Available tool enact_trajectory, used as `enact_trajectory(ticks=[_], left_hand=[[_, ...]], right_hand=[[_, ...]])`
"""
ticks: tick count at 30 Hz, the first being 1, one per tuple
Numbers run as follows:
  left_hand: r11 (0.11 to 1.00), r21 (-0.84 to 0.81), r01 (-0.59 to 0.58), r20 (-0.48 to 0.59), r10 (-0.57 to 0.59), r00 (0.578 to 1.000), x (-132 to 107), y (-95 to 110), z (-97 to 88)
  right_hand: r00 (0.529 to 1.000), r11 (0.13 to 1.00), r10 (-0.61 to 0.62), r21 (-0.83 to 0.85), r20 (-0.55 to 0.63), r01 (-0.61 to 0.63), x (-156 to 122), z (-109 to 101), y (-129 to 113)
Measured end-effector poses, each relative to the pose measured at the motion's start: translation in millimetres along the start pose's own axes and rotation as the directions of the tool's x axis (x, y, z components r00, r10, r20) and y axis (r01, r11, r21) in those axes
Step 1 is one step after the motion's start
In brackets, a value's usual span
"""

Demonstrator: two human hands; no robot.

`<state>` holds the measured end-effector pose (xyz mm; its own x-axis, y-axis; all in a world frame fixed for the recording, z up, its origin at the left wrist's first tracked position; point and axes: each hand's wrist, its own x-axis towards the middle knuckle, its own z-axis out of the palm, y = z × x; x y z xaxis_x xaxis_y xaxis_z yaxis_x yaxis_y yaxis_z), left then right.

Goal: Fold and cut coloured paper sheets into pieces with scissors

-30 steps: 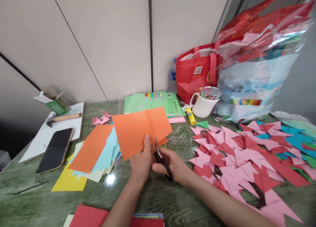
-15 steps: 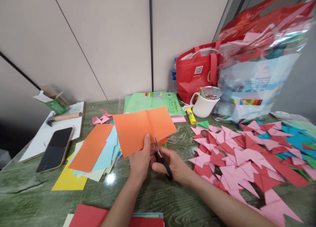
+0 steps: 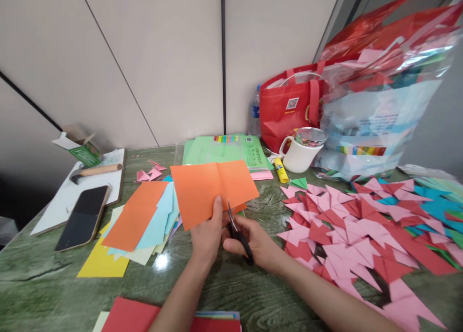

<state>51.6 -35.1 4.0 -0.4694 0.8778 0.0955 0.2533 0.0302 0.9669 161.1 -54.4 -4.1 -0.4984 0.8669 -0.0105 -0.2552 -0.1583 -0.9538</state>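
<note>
Up off the table is a sheet of orange paper (image 3: 197, 190) with a crease down its middle. My left hand (image 3: 208, 235) grips its lower edge, thumb on top and fingers hidden beneath. My right hand (image 3: 255, 238) is closed around black-handled scissors (image 3: 240, 238). The blades reach the paper's lower edge near the crease, just right of my left thumb. Left of my hands lies a fanned stack of cut paper, with an orange piece (image 3: 135, 216) on top and light blue (image 3: 159, 223) and yellow (image 3: 103, 259) pieces below it.
Folded pink and red paper pieces (image 3: 347, 231) spread across the right side. Behind stand a white mug (image 3: 298, 156), a glue stick (image 3: 281, 170), a red bag (image 3: 285, 105) and a plastic bag (image 3: 376, 115). At left lie a phone (image 3: 83, 219) and a hammer (image 3: 96, 172). Red paper (image 3: 132, 315) lies in front.
The orange paper's upper edge has tipped slightly lower, and its left side has shifted a little to the right. Both hands keep their hold. The whole view has shifted slightly.
</note>
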Motion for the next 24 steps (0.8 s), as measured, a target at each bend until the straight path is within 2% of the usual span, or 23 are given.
enact_trajectory(ticks=[6,16,21,24], left_hand=[[0.989,0.136,-0.064,0.013,0.063,0.998,-0.7,1.9,-0.4],[0.99,0.137,-0.045,0.013,0.043,0.999,-1.4,2.4,-1.0],[0.979,0.205,-0.003,0.022,-0.001,1.0,-2.8,5.9,-1.4],[0.974,0.228,-0.019,0.027,0.014,1.0,-3.3,5.7,-1.4]], right_hand=[[1.0,1.0,-0.016,-0.007,0.004,0.016,0.3,-1.3,3.4],[0.999,0.999,-0.046,0.0,-0.023,0.046,0.1,-1.1,3.4],[0.999,0.999,-0.032,-0.012,-0.033,0.032,1.1,-2.7,6.2],[0.999,0.999,-0.027,-0.019,-0.038,0.026,1.9,-2.8,7.2]])
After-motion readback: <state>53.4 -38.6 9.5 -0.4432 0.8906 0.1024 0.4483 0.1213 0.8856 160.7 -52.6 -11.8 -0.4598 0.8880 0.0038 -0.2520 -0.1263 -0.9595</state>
